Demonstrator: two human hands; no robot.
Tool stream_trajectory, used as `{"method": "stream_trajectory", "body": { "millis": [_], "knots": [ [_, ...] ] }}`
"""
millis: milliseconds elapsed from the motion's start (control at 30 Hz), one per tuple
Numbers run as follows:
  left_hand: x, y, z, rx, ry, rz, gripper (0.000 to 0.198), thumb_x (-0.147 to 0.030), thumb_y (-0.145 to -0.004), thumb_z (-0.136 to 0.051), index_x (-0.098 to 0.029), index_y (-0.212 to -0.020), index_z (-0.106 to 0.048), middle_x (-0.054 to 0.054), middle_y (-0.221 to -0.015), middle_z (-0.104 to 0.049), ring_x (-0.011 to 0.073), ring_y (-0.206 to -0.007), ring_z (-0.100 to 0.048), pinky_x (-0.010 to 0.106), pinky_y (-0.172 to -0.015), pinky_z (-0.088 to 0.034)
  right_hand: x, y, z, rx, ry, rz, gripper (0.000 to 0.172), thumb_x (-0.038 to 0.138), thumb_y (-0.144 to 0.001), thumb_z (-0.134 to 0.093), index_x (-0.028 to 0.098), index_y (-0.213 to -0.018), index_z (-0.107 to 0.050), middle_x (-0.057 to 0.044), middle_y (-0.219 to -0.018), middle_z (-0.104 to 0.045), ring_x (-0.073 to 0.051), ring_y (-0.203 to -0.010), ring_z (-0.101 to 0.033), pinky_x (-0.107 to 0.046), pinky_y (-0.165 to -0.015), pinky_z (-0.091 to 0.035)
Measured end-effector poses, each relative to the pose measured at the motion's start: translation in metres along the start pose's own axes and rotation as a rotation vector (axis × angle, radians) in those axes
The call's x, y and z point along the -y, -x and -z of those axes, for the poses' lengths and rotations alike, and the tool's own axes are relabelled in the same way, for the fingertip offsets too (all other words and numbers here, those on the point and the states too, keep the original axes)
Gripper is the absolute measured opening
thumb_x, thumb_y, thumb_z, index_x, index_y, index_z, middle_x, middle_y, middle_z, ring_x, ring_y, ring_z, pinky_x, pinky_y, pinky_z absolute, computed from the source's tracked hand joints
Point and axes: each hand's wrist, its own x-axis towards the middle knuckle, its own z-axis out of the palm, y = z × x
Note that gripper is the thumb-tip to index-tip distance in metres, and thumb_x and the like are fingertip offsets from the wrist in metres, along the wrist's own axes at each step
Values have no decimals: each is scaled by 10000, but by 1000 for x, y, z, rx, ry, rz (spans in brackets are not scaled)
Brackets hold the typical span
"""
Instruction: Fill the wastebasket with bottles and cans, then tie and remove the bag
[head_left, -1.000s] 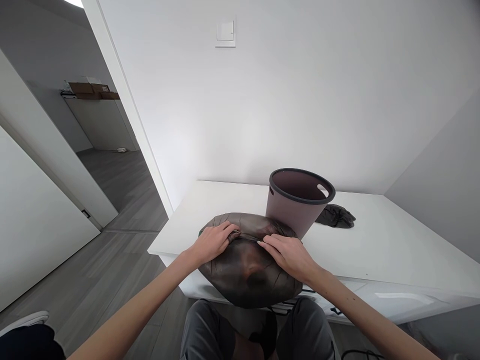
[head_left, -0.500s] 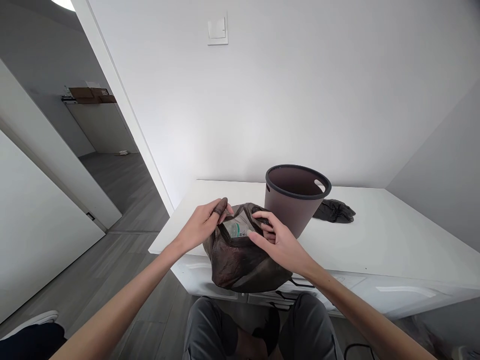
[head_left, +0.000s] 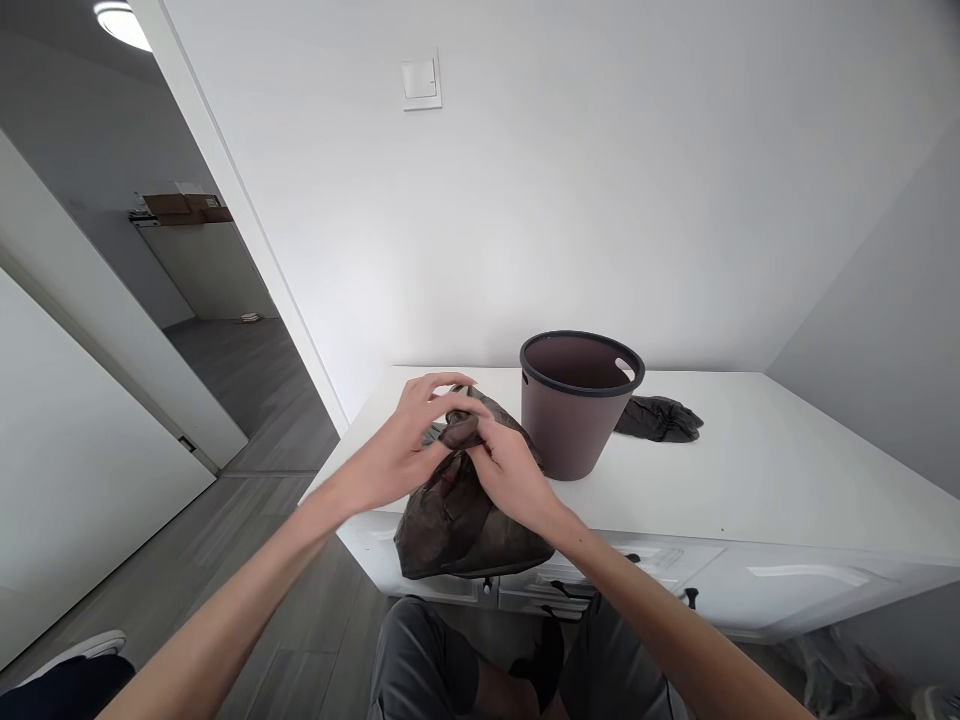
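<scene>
A full, dark translucent garbage bag (head_left: 472,535) rests at the front edge of the white cabinet top, bulging over it. Its mouth is bunched together between my two hands. My left hand (head_left: 420,430) pinches the gathered plastic from the left, fingers curled over the top. From the right, my right hand (head_left: 510,470) grips the same bunched neck, its fingers partly hidden behind the plastic. The bag's contents hardly show through the film. Just right of the bag stands a mauve trash can (head_left: 574,430) with a dark rim, upright.
A crumpled black bag (head_left: 660,418) lies on the cabinet top (head_left: 787,460) behind and right of the can. Drawer handles stick out below the front edge. A light switch (head_left: 421,80) is on the wall. At lower left, another person's shoe (head_left: 82,650) shows on the floor.
My hands have come together, closing the garbage bag's mouth, which was held open with a labelled item visible inside. The trash can looks the same apart from a small view shift.
</scene>
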Motion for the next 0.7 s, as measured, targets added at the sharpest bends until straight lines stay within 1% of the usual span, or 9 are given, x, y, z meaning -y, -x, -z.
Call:
{"method": "stream_trajectory", "body": {
  "millis": [100, 167, 200, 267, 367, 467, 567, 633, 700],
  "knots": [
    [23, 11, 8, 95, 144, 65, 794, -416, -927, -700, -438, -1613, -300, 34, -1715, -294, 337, -1548, -330, 502, -1195, -413, 0, 4, 11, 52, -49, -15, 219, 249, -979, -390, 235, -809, -528, -18, -823, -629, -199, -766, -544, -319, -721, -430],
    [36, 13, -2, 109, 173, 96, 1054, -482, -850, -798, -411, -1666, -135, 63, -1754, -196, 349, -1585, -259, 511, -1241, -347, 2, 6, 15, 84, -101, -34, 229, 265, -995, -401, 228, -852, -576, -20, -862, -658, -199, -793, -558, -314, -733, -442],
    [40, 11, -12, 99, 175, 107, 1118, -499, -810, -833, -377, -1672, -130, 88, -1754, -193, 357, -1583, -260, 507, -1248, -336, 2, 6, 17, 100, -126, -45, 230, 274, -1000, -411, 226, -867, -593, -21, -874, -666, -199, -801, -563, -312, -737, -447],
    [43, 3, -35, 75, 198, 113, 1019, -528, -798, -832, -301, -1634, -294, 129, -1681, -359, 357, -1510, -394, 478, -1214, -387, 4, 6, 19, 130, -170, -73, 239, 295, -1008, -432, 223, -875, -618, -20, -871, -664, -196, -807, -564, -308, -744, -452],
    [40, -6, -63, 63, 239, 138, 502, -565, -942, -640, -210, -1297, -650, 108, -1252, -708, 306, -1137, -661, 419, -982, -534, 6, 6, 26, 137, -234, -108, 279, 360, -1027, -463, 222, -869, -647, -12, -839, -625, -185, -809, -550, -304, -767, -448],
    [38, -6, -75, 14, 278, 176, 431, -569, -1006, -516, -190, -990, -721, 58, -925, -743, 258, -858, -667, 378, -816, -536, 6, 9, 40, 77, -297, -181, 327, 499, -1019, -538, 224, -902, -670, 26, -738, -508, -146, -697, -458, -282, -691, -401],
    [38, 1, -76, -164, 500, 220, 439, -581, -998, -543, -199, -1062, -749, 75, -1082, -766, 287, -1038, -672, 374, -946, -519, 4, 18, 58, -5, -380, -264, 375, 584, -992, -585, 234, -1068, -698, 58, -682, -353, -123, -620, -313, -268, -577, -279],
    [37, 6, -76, -323, 769, 273, 481, -597, -991, -559, -210, -1223, -727, 85, -1267, -734, 292, -1223, -629, 364, -1058, -479, 0, 27, 68, -82, -485, -272, 402, 590, -997, -588, 239, -1164, -687, 61, -698, -303, -119, -621, -264, -267, -556, -227],
    [36, 9, -76, -463, 1029, 328, 495, -599, -986, -580, -208, -1263, -707, 92, -1335, -708, 274, -1300, -596, 348, -1103, -454, -4, 37, 76, -190, -616, -268, 369, 565, -992, -623, 241, -1160, -676, 66, -710, -259, -114, -620, -225, -261, -547, -202]
  ]
}}
